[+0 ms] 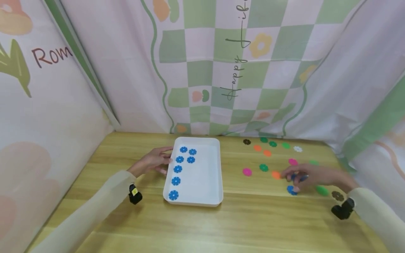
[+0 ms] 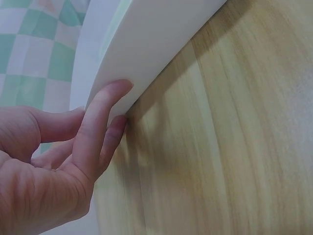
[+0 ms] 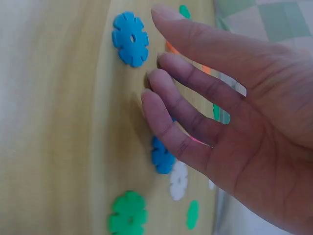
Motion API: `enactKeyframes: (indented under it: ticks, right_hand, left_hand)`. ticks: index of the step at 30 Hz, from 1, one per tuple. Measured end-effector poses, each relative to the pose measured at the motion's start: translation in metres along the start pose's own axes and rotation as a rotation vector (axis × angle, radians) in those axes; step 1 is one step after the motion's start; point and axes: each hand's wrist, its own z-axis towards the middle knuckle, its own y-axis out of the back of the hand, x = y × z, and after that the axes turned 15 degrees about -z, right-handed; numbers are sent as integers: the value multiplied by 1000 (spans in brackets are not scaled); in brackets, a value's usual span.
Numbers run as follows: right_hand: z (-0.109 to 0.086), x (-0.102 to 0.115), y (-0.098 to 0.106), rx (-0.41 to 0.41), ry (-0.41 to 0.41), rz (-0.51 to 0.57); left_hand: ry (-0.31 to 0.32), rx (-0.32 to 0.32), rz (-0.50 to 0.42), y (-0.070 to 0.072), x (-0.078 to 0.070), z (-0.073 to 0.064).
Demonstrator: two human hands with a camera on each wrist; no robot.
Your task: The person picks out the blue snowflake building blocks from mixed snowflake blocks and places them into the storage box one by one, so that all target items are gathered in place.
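My left hand (image 1: 155, 160) rests at the left side of a white tray (image 1: 202, 200). Its fingertips touch the tray's outer wall (image 2: 142, 44) in the left wrist view, with the thumb by the rim. Inside the tray, several blue flower-shaped discs (image 1: 175, 181) lie along the left part. Over the scattered discs at the right, my right hand (image 1: 311, 174) hovers with fingers loosely bent and spread apart from the thumb. A blue disc (image 3: 130, 39) lies on the table just beyond its fingertips. Another blue disc (image 3: 163, 154) is partly hidden behind the fingers.
Around the right hand lie pink (image 1: 247, 172), orange (image 1: 276, 175), green (image 1: 322, 190), white (image 1: 297, 149) and brown discs (image 1: 337, 195). A patterned curtain (image 1: 202, 73) borders the back of the wooden table (image 1: 246, 225).
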Motion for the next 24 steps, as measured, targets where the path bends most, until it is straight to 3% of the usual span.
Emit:
enactKeyframes:
  ticks: [5, 15, 24]
  right_hand:
    - [-10, -11, -15, -33, 19, 11]
    - [-13, -14, -33, -173, 69, -127]
    - [-13, -18, -39, -210, 105, -109]
  left_hand:
    - [-2, 6, 1, 0, -1, 1]
    - [0, -5, 4, 0, 0, 1]
    - [-3, 0, 8, -1, 1, -1]
